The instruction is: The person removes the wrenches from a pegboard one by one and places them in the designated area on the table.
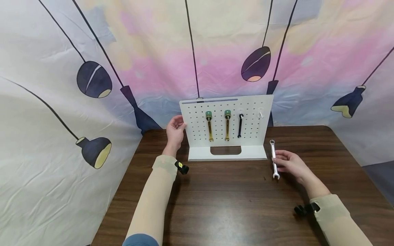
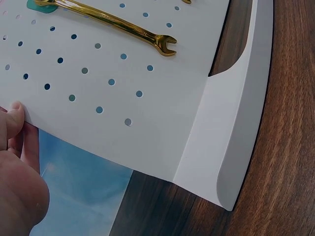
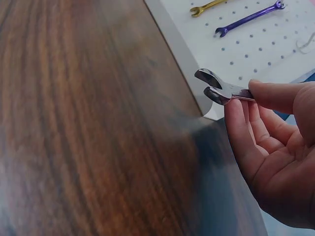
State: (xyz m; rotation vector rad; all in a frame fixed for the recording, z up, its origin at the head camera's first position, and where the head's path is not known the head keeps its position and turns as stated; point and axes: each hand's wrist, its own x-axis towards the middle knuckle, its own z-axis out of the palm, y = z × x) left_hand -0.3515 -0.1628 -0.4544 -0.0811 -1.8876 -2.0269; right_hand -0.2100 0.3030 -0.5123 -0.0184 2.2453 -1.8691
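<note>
A white pegboard stand stands upright on the table. Its left edge is held by my left hand, thumb on the front face and fingers behind, as the left wrist view shows. To the right of the board, my right hand pinches a silver combination wrench between thumb and fingers, above the tabletop. In the right wrist view the wrench's open end points away from the hand. Two gold wrenches and a dark wrench, purple-blue in the right wrist view, hang on the board.
Right of the dark wrench, a white hook sticks out of the board. The board's foot lies on the brown wooden table. Behind it hangs a cloth printed with lamps.
</note>
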